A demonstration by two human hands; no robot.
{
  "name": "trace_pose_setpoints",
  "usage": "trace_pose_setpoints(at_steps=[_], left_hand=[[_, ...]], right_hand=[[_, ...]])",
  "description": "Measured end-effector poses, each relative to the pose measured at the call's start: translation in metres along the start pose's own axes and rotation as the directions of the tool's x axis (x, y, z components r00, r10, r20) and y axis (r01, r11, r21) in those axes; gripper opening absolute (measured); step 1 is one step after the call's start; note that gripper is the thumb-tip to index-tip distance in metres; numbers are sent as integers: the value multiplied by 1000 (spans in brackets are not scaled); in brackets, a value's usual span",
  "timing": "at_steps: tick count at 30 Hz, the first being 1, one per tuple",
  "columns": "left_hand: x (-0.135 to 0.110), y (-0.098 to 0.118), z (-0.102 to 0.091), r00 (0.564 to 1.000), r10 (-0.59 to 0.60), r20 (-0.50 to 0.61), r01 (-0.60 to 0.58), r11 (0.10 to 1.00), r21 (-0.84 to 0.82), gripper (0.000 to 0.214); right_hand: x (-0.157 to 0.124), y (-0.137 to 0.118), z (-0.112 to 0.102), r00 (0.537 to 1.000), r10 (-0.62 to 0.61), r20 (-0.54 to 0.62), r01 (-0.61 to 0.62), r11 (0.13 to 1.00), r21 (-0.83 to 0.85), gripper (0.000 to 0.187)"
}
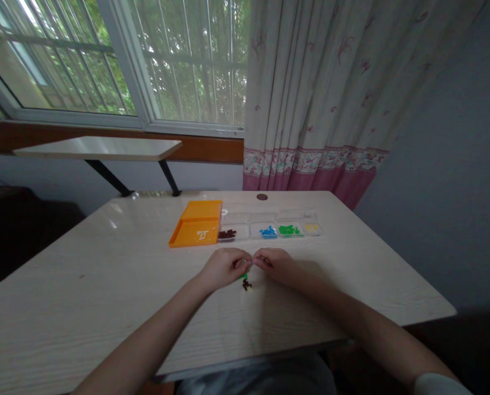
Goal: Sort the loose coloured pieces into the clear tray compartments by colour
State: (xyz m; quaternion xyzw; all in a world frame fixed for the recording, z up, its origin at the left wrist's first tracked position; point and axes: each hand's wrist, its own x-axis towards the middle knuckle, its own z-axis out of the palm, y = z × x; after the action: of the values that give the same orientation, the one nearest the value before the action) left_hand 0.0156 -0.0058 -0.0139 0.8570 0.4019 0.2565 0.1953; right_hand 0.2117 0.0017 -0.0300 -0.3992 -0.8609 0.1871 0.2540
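Over the middle of the table, my left hand [228, 266] and my right hand [276, 263] meet at the fingertips. Both are closed in a pinch; whatever sits between the fingers is too small to make out. Just below my left fingers, a small chain of green and dark brown pieces [247, 285] hangs or lies near the tabletop, with a pale bit at its lower end. I cannot tell whether it is attached to what the fingers pinch.
Beyond my hands lies an open orange case [195, 233] with white pieces in it. Beside it, clear boxes hold dark brown pieces [227, 234], blue pieces [268, 232], green pieces [289, 230] and yellow pieces [311, 227]. A raised shelf [105, 147] stands at the back left.
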Motion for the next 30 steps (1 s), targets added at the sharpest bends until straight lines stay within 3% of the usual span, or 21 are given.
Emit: trace_pose_setpoints(at_steps=[14, 20, 23, 27, 30], left_hand=[[0, -3, 5, 994, -103, -36, 95, 980, -173, 21], [1, -4, 3, 992, -116, -46, 104, 973, -205, 26], [1, -4, -2, 995, -97, -4, 94, 973, -211, 24], [-1, -5, -9, 985, -30, 172, 68, 973, -219, 16], [-5, -5, -11, 961, 18, 276, 49, 972, -232, 19]], right_hand=[[1, -2, -1, 993, 19, -115, -4, 992, 130, 10], [4, 1, -3, 971, -57, -234, 84, 990, 111, 10], [6, 5, -15, 924, -100, -370, 127, 991, 49, 11], [6, 13, -38, 805, -104, -584, 94, 994, -48, 12], [4, 17, -47, 747, -123, -653, 81, 992, -94, 12]])
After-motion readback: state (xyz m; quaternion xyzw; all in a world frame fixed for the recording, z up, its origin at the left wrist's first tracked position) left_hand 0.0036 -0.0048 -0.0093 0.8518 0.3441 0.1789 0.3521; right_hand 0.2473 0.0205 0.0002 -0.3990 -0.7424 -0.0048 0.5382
